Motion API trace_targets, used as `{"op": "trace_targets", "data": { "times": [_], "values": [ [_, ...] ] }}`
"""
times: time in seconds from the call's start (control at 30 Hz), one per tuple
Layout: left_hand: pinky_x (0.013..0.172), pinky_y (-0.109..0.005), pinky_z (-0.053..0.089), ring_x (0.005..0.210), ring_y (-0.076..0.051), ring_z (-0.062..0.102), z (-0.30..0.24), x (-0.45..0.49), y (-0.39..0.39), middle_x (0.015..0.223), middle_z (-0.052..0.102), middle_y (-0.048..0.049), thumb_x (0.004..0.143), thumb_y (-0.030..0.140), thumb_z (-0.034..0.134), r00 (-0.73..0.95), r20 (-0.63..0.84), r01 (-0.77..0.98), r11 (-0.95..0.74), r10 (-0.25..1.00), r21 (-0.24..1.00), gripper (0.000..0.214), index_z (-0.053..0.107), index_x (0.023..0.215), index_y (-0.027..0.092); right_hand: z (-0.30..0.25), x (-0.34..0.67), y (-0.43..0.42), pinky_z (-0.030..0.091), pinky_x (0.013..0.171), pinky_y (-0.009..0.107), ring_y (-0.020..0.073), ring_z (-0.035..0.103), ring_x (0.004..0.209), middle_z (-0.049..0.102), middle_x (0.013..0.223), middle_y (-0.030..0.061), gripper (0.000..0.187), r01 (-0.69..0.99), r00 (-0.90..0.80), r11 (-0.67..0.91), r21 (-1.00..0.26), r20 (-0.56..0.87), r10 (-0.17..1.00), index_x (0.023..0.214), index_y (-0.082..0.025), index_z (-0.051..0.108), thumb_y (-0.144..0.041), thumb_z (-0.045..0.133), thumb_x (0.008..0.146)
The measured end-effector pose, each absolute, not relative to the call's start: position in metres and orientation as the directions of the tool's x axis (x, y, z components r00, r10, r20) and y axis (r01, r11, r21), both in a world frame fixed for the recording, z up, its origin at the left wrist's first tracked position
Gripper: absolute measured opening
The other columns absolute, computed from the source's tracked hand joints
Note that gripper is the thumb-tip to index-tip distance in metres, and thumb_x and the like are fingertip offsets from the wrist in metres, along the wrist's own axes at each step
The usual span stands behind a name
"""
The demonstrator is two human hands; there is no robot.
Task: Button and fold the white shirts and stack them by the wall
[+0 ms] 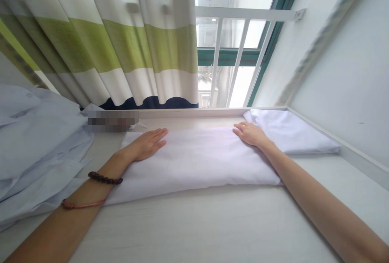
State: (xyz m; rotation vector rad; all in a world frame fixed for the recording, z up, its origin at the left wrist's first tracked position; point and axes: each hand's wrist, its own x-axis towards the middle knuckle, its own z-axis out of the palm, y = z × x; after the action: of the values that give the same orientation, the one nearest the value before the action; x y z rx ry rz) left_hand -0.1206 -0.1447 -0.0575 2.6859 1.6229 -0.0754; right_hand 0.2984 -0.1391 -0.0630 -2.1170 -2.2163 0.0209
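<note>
A white cloth garment (pixel 197 161), folded into a long flat rectangle, lies across the pale board in front of me; its exact kind does not show. My left hand (pixel 148 144) rests flat on its left end, fingers stretched out toward the right. On the upper right part of the cloth lies my right hand (pixel 251 133), palm down with the fingers spread a little. Neither hand grasps anything. Just beyond my right hand sits a second folded white cloth (pixel 294 131).
Loose, crumpled white garments (pixel 39 145) are heaped at the left. The pale wooden surface (pixel 194 226) has a low raised edge at the back and right. Behind it hang a white and green curtain (pixel 121 44) and a white railing (pixel 243 13) before the window. A blurred-out patch covers something near the heap.
</note>
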Motion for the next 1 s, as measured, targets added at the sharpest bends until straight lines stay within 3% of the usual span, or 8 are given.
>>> {"op": "trace_targets", "data": {
  "times": [0.13, 0.23, 0.37, 0.47, 0.57, 0.77, 0.87, 1.0],
  "values": [
    [0.116, -0.035, 0.014, 0.142, -0.020, 0.023, -0.057, -0.121, -0.142, 0.154, 0.024, -0.0043, 0.094, 0.053, 0.017, 0.450, -0.045, 0.892, -0.452, 0.892, -0.035, 0.067, 0.024, 0.150, 0.016, -0.036, 0.315, -0.151, 0.041, 0.096, 0.040, 0.0338, 0.053, 0.117, 0.057, 0.127, 0.0208, 0.060, 0.989, 0.044, -0.060, -0.135, -0.115, 0.992, 0.129, -0.008, 0.053, -0.049, 0.048, 0.086],
    [0.117, -0.036, 0.013, 0.143, -0.020, 0.020, -0.059, -0.120, -0.141, 0.155, 0.022, -0.0049, 0.094, 0.051, 0.016, 0.435, -0.036, 0.900, -0.436, 0.900, -0.030, 0.067, 0.023, 0.150, 0.014, -0.025, 0.323, -0.155, 0.043, 0.095, 0.037, 0.0335, 0.055, 0.115, 0.058, 0.128, 0.0192, 0.061, 0.976, 0.011, -0.050, -0.211, -0.179, 0.984, 0.126, -0.007, 0.057, -0.046, 0.058, 0.079],
    [0.117, -0.037, 0.011, 0.144, -0.020, 0.015, -0.060, -0.122, -0.139, 0.155, 0.017, -0.0080, 0.094, 0.049, 0.016, 0.400, -0.056, 0.915, -0.402, 0.915, -0.029, 0.069, 0.021, 0.149, 0.008, -0.020, 0.328, -0.153, 0.039, 0.102, 0.036, 0.0317, 0.049, 0.125, 0.049, 0.140, 0.0147, 0.064, 0.926, -0.008, -0.004, -0.378, -0.029, 1.000, 0.132, -0.011, 0.052, -0.040, 0.062, 0.076],
    [0.117, -0.039, 0.012, 0.144, -0.022, 0.015, -0.052, -0.118, -0.143, 0.155, 0.017, -0.0090, 0.094, 0.048, 0.018, 0.337, -0.119, 0.934, -0.348, 0.934, -0.077, 0.069, 0.019, 0.150, 0.008, -0.017, 0.330, -0.150, 0.044, 0.096, 0.036, 0.0300, 0.057, 0.114, 0.058, 0.129, 0.0139, 0.058, 0.880, 0.055, -0.006, -0.475, 0.089, 0.995, 0.128, -0.012, 0.054, -0.037, 0.062, 0.076],
    [0.116, -0.047, 0.011, 0.144, -0.026, 0.012, -0.038, -0.094, -0.155, 0.156, 0.014, -0.0121, 0.095, 0.048, 0.022, 0.230, -0.136, 0.959, -0.248, 0.964, -0.136, 0.069, 0.016, 0.150, 0.006, -0.013, 0.321, -0.150, 0.044, 0.095, 0.037, 0.0293, 0.057, 0.113, 0.061, 0.124, 0.0158, 0.053, 0.923, 0.107, -0.037, -0.384, 0.161, 0.981, 0.129, -0.009, 0.052, -0.030, 0.057, 0.080],
    [0.114, -0.055, 0.010, 0.145, -0.027, 0.007, -0.042, -0.004, -0.193, 0.156, 0.015, -0.0055, 0.097, 0.049, 0.015, 0.444, -0.030, 0.896, -0.445, 0.895, -0.013, 0.063, 0.020, 0.150, 0.017, -0.021, 0.244, -0.177, 0.022, 0.113, 0.041, 0.0298, 0.030, 0.138, 0.035, 0.148, 0.0187, 0.063, 0.976, -0.153, 0.186, -0.111, 0.255, 0.955, 0.142, -0.002, 0.036, -0.042, 0.037, 0.093],
    [0.113, -0.056, 0.011, 0.144, -0.026, 0.011, -0.058, 0.015, -0.203, 0.156, 0.015, -0.0009, 0.097, 0.049, 0.012, 0.498, -0.005, 0.866, -0.497, 0.867, 0.052, 0.060, 0.022, 0.150, 0.023, -0.046, 0.210, -0.192, 0.019, 0.115, 0.039, 0.0265, 0.023, 0.141, 0.028, 0.152, 0.0153, 0.066, 0.933, -0.312, 0.323, -0.156, 0.090, 0.946, 0.144, -0.004, 0.034, -0.049, 0.024, 0.096],
    [0.115, -0.053, 0.011, 0.144, -0.023, 0.015, -0.067, 0.006, -0.204, 0.155, 0.019, 0.0024, 0.096, 0.054, 0.016, 0.485, 0.033, 0.873, -0.486, 0.874, 0.049, 0.060, 0.024, 0.149, 0.028, -0.070, 0.204, -0.196, 0.010, 0.116, 0.043, 0.0239, 0.013, 0.144, 0.015, 0.156, 0.0073, 0.068, 0.925, -0.316, 0.315, -0.212, 0.029, 0.948, 0.150, -0.014, 0.023, -0.053, 0.018, 0.095]
  ]
}}
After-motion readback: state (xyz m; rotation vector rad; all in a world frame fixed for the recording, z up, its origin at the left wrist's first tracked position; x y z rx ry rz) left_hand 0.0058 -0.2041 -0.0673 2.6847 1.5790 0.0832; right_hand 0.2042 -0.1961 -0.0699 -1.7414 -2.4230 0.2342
